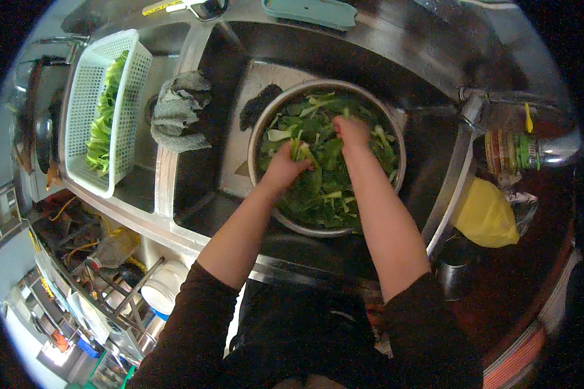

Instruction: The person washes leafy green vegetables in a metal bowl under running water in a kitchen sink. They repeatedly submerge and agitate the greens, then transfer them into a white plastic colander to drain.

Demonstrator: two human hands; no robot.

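A round metal basin (400, 141) full of leafy greens (331, 170) stands in the right-hand sink bowl. My left hand (288, 167) is over the left part of the basin, its fingers and thumb closed around the pale stalks of some greens. Farther right, my right hand (351, 131) is among the leaves with its fingers curled; a pale stalk shows just beyond them, and whether it is held cannot be told. A white perforated plastic basket (126, 112) with more greens (107, 116) inside sits over the left sink bowl.
A grey cloth (182, 112) drapes over the sink divider (165, 187). Dark mesh-like material (259, 104) lies left of the basin. Behind the sink is a teal plastic tray (311, 13). At right are a faucet (473, 109), a jar (508, 150), a yellow bag-like item (486, 214) and a metal cup (452, 281).
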